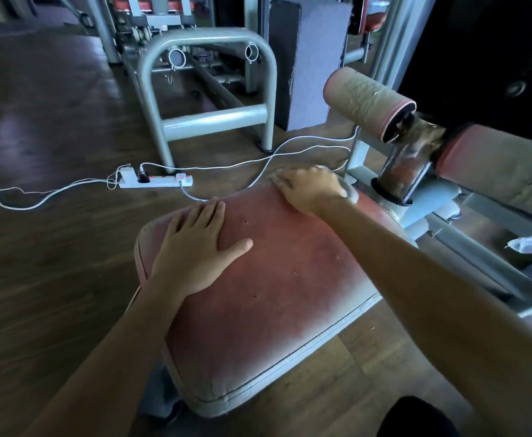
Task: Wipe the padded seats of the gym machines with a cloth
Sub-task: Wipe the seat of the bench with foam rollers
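A power strip [156,182] lies on the floor beyond the seat's far left corner. Your left grip [195,247] rests flat, fingers straight, on the padded seat [274,294] near its left edge. Your right grip [312,187] sits at the far edge, fingers bent over the cloth [351,191], pinning it to the pad. Most of the pad stretches from that grip back toward you along its long axis, so I judge the stroke should come nearward, right of the bracing hand.
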`<control>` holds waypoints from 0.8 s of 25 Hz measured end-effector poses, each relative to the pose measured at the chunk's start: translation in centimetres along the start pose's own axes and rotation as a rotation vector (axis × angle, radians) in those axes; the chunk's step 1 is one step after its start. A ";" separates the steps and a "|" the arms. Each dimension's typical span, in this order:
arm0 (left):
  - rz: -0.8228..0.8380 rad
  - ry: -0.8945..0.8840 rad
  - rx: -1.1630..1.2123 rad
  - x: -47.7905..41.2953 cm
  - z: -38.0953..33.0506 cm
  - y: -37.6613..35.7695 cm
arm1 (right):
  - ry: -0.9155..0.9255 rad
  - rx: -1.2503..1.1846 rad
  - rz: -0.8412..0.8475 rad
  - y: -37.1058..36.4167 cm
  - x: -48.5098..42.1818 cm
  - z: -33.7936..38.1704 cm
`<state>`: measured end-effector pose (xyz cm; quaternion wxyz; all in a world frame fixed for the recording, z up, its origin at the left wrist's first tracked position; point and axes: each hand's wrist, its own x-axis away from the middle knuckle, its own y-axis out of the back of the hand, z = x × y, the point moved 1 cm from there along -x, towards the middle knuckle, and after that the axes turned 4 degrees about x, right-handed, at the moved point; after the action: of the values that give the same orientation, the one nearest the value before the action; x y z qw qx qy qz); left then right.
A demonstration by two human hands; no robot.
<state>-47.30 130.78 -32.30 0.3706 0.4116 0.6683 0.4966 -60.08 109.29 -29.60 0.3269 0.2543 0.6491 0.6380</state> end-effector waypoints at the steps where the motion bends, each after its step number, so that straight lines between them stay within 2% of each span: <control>1: 0.003 0.007 0.013 0.0 0.0 0.1 | 0.101 -0.005 -0.009 0.0 1.4 1.6; 4: -0.003 0.026 0.060 0.1 0.1 0.1 | 0.376 -0.068 -0.014 -0.6 4.5 1.3; 5: -0.002 0.024 0.061 0.0 0.1 0.0 | 0.364 -0.049 0.030 -0.4 3.8 0.1; 8: -0.007 0.019 0.048 0.0 0.1 -0.1 | 0.033 -0.012 0.047 0.1 0.2 -1.6; 9: -0.010 0.021 0.047 0.0 0.1 0.0 | 0.010 0.008 0.038 -0.1 0.4 -0.7; 10: -0.008 0.020 0.044 0.0 0.1 0.0 | 0.061 0.031 0.025 -0.2 1.6 0.5; 13: 0.002 0.020 0.028 -0.1 0.1 0.0 | 0.361 -0.049 -0.052 -0.2 6.1 1.8; 14: 0.001 0.022 0.026 -0.1 0.0 0.0 | 0.381 -0.031 -0.032 0.3 6.1 1.5; 18: 0.006 0.034 0.038 0.2 -0.2 0.2 | 0.076 0.019 0.055 0.8 1.5 1.7; 20: 0.003 0.029 0.042 0.2 -0.1 0.4 | 0.173 -0.031 -0.027 0.1 2.7 2.2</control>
<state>-47.40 130.96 -31.93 0.3512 0.4131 0.6833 0.4890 -60.19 112.81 -29.67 0.2821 0.1845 0.6683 0.6631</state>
